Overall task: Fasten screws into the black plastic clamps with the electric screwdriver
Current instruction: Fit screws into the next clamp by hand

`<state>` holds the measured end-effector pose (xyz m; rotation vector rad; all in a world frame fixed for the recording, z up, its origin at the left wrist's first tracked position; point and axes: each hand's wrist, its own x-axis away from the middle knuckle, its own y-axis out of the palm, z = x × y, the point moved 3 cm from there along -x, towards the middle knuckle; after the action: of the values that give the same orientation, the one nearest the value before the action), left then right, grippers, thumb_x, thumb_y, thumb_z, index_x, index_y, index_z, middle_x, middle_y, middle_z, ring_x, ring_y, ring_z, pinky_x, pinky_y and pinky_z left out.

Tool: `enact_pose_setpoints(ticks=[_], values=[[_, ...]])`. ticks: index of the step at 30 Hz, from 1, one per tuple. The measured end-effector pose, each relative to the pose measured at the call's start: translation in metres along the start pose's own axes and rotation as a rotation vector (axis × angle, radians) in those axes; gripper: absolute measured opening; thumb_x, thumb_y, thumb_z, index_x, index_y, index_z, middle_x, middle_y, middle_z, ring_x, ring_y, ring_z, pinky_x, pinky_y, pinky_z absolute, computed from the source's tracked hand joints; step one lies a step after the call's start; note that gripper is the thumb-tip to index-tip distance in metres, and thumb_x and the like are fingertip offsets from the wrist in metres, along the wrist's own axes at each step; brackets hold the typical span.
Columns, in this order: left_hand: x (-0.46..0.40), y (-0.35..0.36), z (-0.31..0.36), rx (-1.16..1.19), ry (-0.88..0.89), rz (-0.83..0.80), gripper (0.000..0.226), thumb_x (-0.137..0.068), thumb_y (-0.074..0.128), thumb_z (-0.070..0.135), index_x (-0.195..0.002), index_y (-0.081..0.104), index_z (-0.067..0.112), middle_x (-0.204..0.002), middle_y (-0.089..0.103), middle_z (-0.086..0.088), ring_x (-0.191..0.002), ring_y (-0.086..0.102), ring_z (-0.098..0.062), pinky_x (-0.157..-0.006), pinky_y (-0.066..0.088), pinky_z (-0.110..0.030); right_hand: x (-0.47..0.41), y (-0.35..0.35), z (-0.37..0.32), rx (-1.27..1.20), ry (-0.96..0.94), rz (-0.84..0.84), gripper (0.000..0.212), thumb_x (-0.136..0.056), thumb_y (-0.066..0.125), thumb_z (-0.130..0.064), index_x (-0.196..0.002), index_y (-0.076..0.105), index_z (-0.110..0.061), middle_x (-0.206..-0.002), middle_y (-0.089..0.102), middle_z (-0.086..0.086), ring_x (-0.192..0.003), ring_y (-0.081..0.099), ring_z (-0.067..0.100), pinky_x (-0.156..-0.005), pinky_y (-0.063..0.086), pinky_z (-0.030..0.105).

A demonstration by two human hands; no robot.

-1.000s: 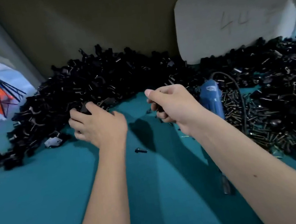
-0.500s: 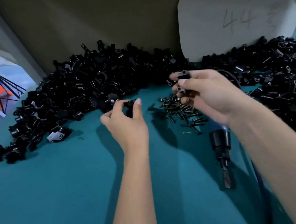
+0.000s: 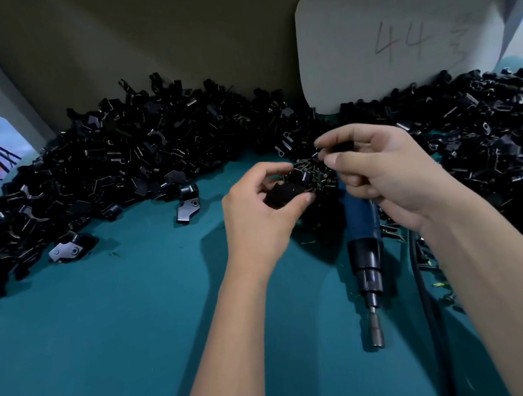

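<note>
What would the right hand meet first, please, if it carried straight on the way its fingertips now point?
The right hand points its fingertips leftward at the left hand. It would probably meet first the black clamp held there; the two are already close, though depth in this single view is uncertain.

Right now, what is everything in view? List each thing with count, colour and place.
Plastic clamps: too many to count, black, heaped along the far wall and right side.
Screws: small dark pile, behind the hands.
Electric screwdriver: one, blue and black, lying on the table, tip toward the viewer.
Cord: one, black, right of the screwdriver.
Table: teal surface.
Board: one, grey, marked 44, against the wall.
Left hand: holds one black clamp.
Right hand: pinches a small dark part; its kind cannot be told.
</note>
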<state>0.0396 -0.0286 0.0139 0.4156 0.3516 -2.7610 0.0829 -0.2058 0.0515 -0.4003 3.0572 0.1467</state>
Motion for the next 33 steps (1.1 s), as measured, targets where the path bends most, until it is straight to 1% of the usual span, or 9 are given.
enact_pose_setpoints(ticks=[3, 7, 11, 13, 15, 18, 25, 27, 33], values=[[-0.002, 0.002, -0.001, 0.054, -0.015, -0.023, 0.041, -0.071, 0.091, 0.004, -0.101, 0.077, 0.029, -0.092, 0.078, 0.012, -0.086, 0.074, -0.008, -0.083, 0.058, -0.024, 0.002, 0.001, 0.001, 0.026, 0.014, -0.045, 0.039, -0.093, 0.060, 0.017, -0.123, 0.069, -0.006, -0.112, 0.069, 0.013, -0.054, 0.044, 0.007, -0.043, 0.032, 0.017], [-0.002, 0.003, 0.000, 0.123, -0.023, -0.025, 0.044, -0.076, 0.083, -0.008, -0.099, 0.075, 0.029, -0.092, 0.078, 0.016, -0.090, 0.073, -0.003, -0.084, 0.055, -0.019, 0.005, 0.004, -0.001, 0.073, 0.001, -0.086, 0.050, -0.094, 0.051, 0.020, -0.135, 0.062, -0.006, -0.104, 0.060, 0.011, -0.060, 0.048, 0.014, -0.049, 0.039, 0.022], [-0.002, 0.000, 0.002, 0.240, -0.125, 0.007, 0.026, -0.089, 0.074, -0.002, -0.094, 0.075, 0.024, -0.087, 0.076, 0.007, -0.076, 0.068, -0.008, -0.074, 0.056, -0.024, 0.007, 0.008, -0.003, 0.024, 0.001, -0.122, 0.031, -0.103, 0.051, 0.009, -0.131, 0.059, -0.003, -0.128, 0.063, 0.019, -0.077, 0.070, 0.024, -0.053, 0.051, 0.023], [-0.002, -0.001, 0.002, 0.388, -0.234, -0.015, 0.020, -0.103, 0.059, 0.012, -0.089, 0.073, 0.014, -0.076, 0.072, -0.002, -0.062, 0.060, -0.011, -0.060, 0.049, -0.022, 0.006, 0.010, -0.003, 0.006, 0.028, -0.106, 0.020, -0.110, 0.049, -0.015, -0.123, 0.061, -0.005, -0.116, 0.069, 0.020, -0.067, 0.069, 0.023, -0.046, 0.047, 0.024], [-0.002, -0.001, 0.000, 0.485, -0.315, -0.024, 0.040, -0.111, 0.043, 0.025, -0.096, 0.072, 0.002, -0.072, 0.070, -0.005, -0.057, 0.055, -0.012, -0.053, 0.044, -0.020, 0.004, 0.008, 0.000, 0.050, 0.037, -0.047, 0.039, -0.113, 0.039, -0.040, -0.108, 0.063, -0.009, -0.088, 0.072, 0.015, -0.049, 0.055, 0.020, -0.039, 0.037, 0.025], [-0.002, 0.001, -0.001, 0.493, -0.322, -0.013, 0.048, -0.113, 0.037, 0.032, -0.103, 0.072, 0.001, -0.075, 0.072, -0.004, -0.058, 0.056, -0.009, -0.054, 0.044, -0.018, 0.001, 0.005, 0.002, 0.030, 0.006, -0.013, 0.056, -0.111, 0.032, -0.055, -0.096, 0.063, -0.011, -0.058, 0.056, 0.008, -0.040, 0.034, 0.017, -0.040, 0.025, 0.020], [-0.004, -0.001, 0.000, 0.507, -0.326, -0.028, 0.019, -0.111, 0.043, 0.012, -0.118, 0.061, 0.014, -0.079, 0.077, -0.008, -0.059, 0.065, -0.013, -0.057, 0.053, -0.020, 0.006, 0.011, -0.001, -0.160, 0.127, -0.249, 0.083, -0.101, 0.014, -0.076, -0.119, 0.062, -0.010, -0.068, 0.044, 0.008, -0.050, 0.030, 0.018, -0.043, 0.024, 0.025], [-0.003, 0.000, 0.002, 0.575, -0.345, -0.048, 0.020, -0.109, 0.044, 0.006, -0.117, 0.062, 0.012, -0.078, 0.076, -0.009, -0.060, 0.066, -0.014, -0.058, 0.054, -0.020, 0.008, 0.015, -0.002, -0.172, 0.129, -0.293, 0.078, -0.104, 0.014, -0.071, -0.122, 0.059, -0.010, -0.070, 0.046, 0.008, -0.050, 0.032, 0.018, -0.042, 0.024, 0.023], [0.000, -0.005, 0.003, 0.625, -0.371, -0.066, 0.030, -0.096, 0.066, 0.000, -0.123, 0.062, 0.013, -0.090, 0.078, -0.012, -0.065, 0.066, -0.011, -0.061, 0.055, -0.018, 0.008, 0.017, -0.004, -0.119, 0.042, -0.302, 0.012, -0.110, 0.041, -0.020, -0.113, 0.051, -0.015, -0.072, 0.054, 0.008, -0.049, 0.036, 0.016, -0.042, 0.025, 0.023]])
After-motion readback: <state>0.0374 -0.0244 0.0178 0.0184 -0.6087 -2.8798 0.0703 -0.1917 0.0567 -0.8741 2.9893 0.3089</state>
